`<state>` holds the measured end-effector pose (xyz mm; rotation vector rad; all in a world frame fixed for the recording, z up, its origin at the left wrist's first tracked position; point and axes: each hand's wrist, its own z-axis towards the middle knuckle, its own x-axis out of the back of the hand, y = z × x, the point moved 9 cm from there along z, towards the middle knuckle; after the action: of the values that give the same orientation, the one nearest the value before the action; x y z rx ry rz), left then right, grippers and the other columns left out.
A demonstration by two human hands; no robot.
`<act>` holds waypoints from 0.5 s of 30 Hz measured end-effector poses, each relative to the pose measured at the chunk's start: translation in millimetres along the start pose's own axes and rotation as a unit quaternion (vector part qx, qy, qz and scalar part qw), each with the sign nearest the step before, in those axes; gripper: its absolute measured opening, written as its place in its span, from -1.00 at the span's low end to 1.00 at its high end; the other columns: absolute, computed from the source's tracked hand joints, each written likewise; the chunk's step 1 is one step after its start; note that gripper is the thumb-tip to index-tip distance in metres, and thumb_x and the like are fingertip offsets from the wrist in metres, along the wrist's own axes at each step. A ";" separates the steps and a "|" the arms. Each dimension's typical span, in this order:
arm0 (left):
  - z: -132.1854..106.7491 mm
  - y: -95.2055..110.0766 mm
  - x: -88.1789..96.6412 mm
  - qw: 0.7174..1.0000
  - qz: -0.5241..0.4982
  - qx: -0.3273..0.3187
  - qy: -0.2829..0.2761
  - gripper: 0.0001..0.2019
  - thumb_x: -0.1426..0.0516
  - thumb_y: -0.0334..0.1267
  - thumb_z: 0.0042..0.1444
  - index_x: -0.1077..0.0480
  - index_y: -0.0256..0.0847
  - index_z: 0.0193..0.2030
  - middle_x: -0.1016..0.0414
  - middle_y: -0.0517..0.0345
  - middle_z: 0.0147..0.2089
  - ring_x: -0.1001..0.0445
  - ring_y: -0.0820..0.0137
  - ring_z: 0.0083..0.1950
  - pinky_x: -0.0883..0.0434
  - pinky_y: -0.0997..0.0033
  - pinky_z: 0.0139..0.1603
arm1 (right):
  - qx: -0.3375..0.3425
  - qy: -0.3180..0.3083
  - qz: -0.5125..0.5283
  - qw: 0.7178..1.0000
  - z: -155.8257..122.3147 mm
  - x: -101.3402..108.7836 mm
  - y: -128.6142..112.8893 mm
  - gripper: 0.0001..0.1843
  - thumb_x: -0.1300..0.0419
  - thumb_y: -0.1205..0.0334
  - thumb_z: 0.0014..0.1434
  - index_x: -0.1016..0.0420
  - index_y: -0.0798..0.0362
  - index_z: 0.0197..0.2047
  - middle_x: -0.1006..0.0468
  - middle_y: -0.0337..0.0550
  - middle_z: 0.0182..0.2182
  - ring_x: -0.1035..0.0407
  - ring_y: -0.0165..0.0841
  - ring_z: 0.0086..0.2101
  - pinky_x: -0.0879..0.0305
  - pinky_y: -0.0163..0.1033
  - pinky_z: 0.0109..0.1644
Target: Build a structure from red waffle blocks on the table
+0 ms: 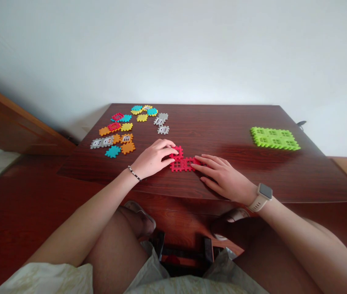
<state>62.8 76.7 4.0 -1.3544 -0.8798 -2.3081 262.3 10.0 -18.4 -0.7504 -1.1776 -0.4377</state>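
Observation:
Near the front middle of the table lie red interlocking tiles with window cut-outs. Two of them form a row, the left front tile (177, 165) and the right front tile (188, 164), lying edge to edge. Behind the left one is another red tile (178, 150), with the thumb and fingers of my left hand (153, 158) closed on its left side. My fingertips hide part of that tile. My right hand (219, 173) lies spread over the right end of the row, fingertips touching the right front tile and covering its edge.
Loose tiles in grey, orange, yellow, blue and red, such as a blue tile (113, 152), lie scattered at the left. Grey window tiles (163, 130) sit behind my left hand. A joined green tile panel (274, 139) rests at the right. A wall stands behind the table (216, 130).

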 end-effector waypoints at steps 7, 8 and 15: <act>1.4 1.5 -0.4 1.000 -0.003 -0.002 0.002 -0.84 -0.23 -0.32 0.43 -0.60 -0.08 0.07 -0.54 -0.05 0.23 -0.52 0.13 0.27 -0.49 -0.06 0.40 | 0.000 -0.003 -0.002 1.000 0.1 -1.0 0.7 -0.41 -0.07 0.16 0.57 -0.30 -0.22 0.59 -0.33 -0.04 0.55 -0.21 0.01 0.49 -0.24 0.32 0.52; 1.6 1.6 -0.4 1.000 -0.003 -0.002 0.002 -0.85 -0.23 -0.32 0.43 -0.60 -0.08 0.06 -0.54 -0.05 0.23 -0.52 0.13 0.27 -0.49 -0.07 0.40 | 0.000 -0.001 -0.002 1.000 0.2 -0.7 0.5 -0.41 -0.07 0.16 0.57 -0.29 -0.24 0.60 -0.33 -0.04 0.55 -0.22 0.01 0.49 -0.25 0.32 0.52; 1.5 1.7 -0.5 1.000 -0.002 -0.003 0.000 -0.91 -0.22 -0.32 0.44 -0.58 -0.10 -0.05 -0.53 -0.03 0.23 -0.51 0.14 0.27 -0.50 -0.09 0.38 | 0.000 0.001 -0.001 1.000 0.2 0.0 -0.2 -0.40 -0.08 0.17 0.56 -0.29 -0.25 0.60 -0.34 -0.05 0.54 -0.24 0.01 0.48 -0.25 0.33 0.51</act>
<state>65.0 76.3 4.7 -1.3576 -0.8762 -2.3155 262.1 10.0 -18.3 -0.7480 -1.1772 -0.4397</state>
